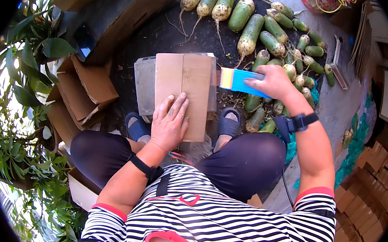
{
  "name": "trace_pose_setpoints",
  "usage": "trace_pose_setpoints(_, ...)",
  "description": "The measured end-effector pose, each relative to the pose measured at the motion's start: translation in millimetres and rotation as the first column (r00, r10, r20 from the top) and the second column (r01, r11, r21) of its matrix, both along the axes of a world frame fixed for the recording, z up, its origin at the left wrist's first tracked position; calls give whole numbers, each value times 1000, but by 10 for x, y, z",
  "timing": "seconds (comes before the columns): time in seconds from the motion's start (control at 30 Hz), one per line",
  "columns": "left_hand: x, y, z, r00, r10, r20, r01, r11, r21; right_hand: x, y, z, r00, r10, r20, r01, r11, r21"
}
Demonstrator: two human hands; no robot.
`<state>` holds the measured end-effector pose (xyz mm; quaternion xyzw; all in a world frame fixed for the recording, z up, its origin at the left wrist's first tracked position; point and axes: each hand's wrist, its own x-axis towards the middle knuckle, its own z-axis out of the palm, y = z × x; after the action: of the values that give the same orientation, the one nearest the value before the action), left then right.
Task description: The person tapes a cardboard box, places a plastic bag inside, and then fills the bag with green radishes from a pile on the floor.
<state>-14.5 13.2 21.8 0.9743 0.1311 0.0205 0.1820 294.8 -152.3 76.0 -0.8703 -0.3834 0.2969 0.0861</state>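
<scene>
A flat brown cardboard box (190, 116) with a lengthwise seam lies in front of me, between my knees. My left hand (169, 123) rests flat on its near part, fingers spread. Out to the right, my right hand (271, 84) is closed around a flat blue tool (239, 81). The tool's end, pale orange and white, points at the box's right edge; motion blurs it, and its exact kind cannot be made out. Beneath the box is a worn grey block-like support (144, 84), mostly covered.
Large green-and-white radishes (250, 36) lie in rows on dark ground ahead and right. Open cardboard cartons (84, 86) and leafy plants (29, 79) stand left. Green netting (356, 140) and stacked brown cardboard (372, 196) are at right. A dark cord (286, 186) hangs by my right arm.
</scene>
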Motion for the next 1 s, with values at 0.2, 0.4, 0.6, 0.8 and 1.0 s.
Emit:
trace_pose_setpoints(0.2, 359, 412, 222, 988, -90, 128, 120, 961, -248, -57, 274, -150, 999, 37, -9, -37, 994, -101)
trace_pose_setpoints(0.4, 1778, 1092, 132, 958, -270, 92, 285, 882, -376, 36, 116, -143, 995, -25, -95, 21, 999, -46)
trace_pose_setpoints(0.6, 2081, 1045, -119, 821, -484, -302, 213, 751, -625, 129, -218, -34, 982, -97, -162, 113, 989, 92)
trace_pose_setpoints(0.8, 2062, 1050, -188, 867, -460, -192, 302, 791, -533, 205, -503, 269, 955, -120, -270, 180, 961, 211)
trace_pose_setpoints(1.0, 2028, 1030, -196, 887, -445, -124, 305, 766, -566, 436, -496, -293, 993, -11, -116, 26, 991, 133)
